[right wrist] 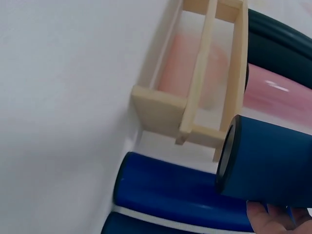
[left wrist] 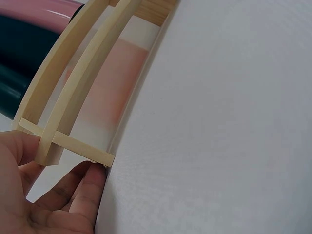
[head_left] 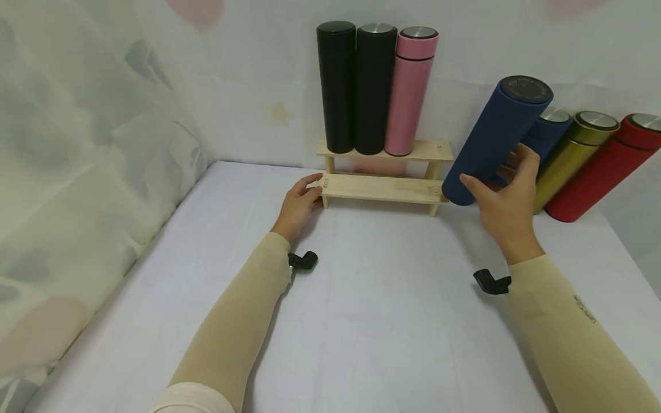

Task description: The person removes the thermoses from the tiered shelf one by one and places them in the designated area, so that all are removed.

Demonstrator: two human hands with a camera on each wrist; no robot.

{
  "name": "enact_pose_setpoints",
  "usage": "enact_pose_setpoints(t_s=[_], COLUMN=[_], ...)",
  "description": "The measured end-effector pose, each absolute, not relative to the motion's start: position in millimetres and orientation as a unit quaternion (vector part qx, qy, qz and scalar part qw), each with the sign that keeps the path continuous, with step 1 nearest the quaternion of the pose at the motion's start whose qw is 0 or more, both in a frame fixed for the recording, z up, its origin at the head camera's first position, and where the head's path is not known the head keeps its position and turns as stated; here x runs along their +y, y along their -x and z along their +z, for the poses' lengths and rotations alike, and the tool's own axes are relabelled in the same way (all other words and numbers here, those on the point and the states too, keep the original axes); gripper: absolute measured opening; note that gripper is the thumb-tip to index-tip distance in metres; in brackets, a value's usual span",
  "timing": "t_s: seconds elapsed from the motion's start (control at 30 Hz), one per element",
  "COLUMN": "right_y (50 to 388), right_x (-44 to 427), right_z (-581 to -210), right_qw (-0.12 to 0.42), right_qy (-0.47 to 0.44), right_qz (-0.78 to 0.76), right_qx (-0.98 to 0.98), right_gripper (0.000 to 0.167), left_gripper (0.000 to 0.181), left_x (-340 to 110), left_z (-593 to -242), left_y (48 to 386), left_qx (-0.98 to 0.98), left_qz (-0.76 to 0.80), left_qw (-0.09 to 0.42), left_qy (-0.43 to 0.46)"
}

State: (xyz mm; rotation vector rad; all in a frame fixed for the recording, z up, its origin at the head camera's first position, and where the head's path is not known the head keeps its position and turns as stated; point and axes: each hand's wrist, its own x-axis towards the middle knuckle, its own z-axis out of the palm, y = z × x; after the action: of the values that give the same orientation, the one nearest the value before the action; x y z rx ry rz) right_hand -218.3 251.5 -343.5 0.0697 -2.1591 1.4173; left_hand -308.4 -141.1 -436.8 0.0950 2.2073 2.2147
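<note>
My right hand [head_left: 508,201] grips a dark blue thermos bottle [head_left: 496,137] around its lower part. The bottle is tilted, top leaning right, its base [right wrist: 227,153] off the table beside the right end of a two-step wooden stand [head_left: 382,188]. My left hand [head_left: 299,203] holds the stand's left end; in the left wrist view the thumb [left wrist: 22,146] lies at the end of the lower step and the fingertips touch the leg [left wrist: 85,147]. On the upper step stand two black bottles [head_left: 338,86] and a pink bottle [head_left: 410,94], side by side.
To the right, another blue bottle [head_left: 549,127], a gold bottle [head_left: 580,155] and a red bottle [head_left: 604,169] lean to the right; the held bottle partly hides the blue one. A white cloth covers the table [head_left: 382,310]. Patterned cloth hangs at the back [head_left: 248,86] and left.
</note>
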Motion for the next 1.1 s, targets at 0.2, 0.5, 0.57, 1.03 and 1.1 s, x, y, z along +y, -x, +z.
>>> enact_pose_setpoints(t_s=[0.2, 0.5, 0.57, 1.03, 1.1], right_y=[219, 223, 224, 226, 226], right_x=[261, 271, 275, 288, 289], right_z=[-351, -360, -363, -375, -377], right_qw=[0.275, 0.268, 0.259, 0.205, 0.197], right_qy=[-0.019, 0.003, 0.012, 0.023, 0.025], right_qz=[0.518, 0.510, 0.509, 0.504, 0.502], right_qx=[-0.810, -0.818, -0.821, -0.839, -0.842], right_gripper=[0.087, 0.086, 0.087, 0.089, 0.090], left_gripper=[0.043, 0.043, 0.043, 0.043, 0.043], left_x=[-141, -139, -139, -139, -138], left_z=[-436, -434, -434, -434, -433], left_y=[307, 307, 307, 306, 305], left_qx=[0.707, 0.704, 0.704, 0.707, 0.707], left_qz=[0.706, 0.709, 0.710, 0.707, 0.707], left_qw=[0.005, 0.007, 0.008, 0.009, 0.009], left_qy=[-0.028, -0.025, -0.025, -0.025, -0.027])
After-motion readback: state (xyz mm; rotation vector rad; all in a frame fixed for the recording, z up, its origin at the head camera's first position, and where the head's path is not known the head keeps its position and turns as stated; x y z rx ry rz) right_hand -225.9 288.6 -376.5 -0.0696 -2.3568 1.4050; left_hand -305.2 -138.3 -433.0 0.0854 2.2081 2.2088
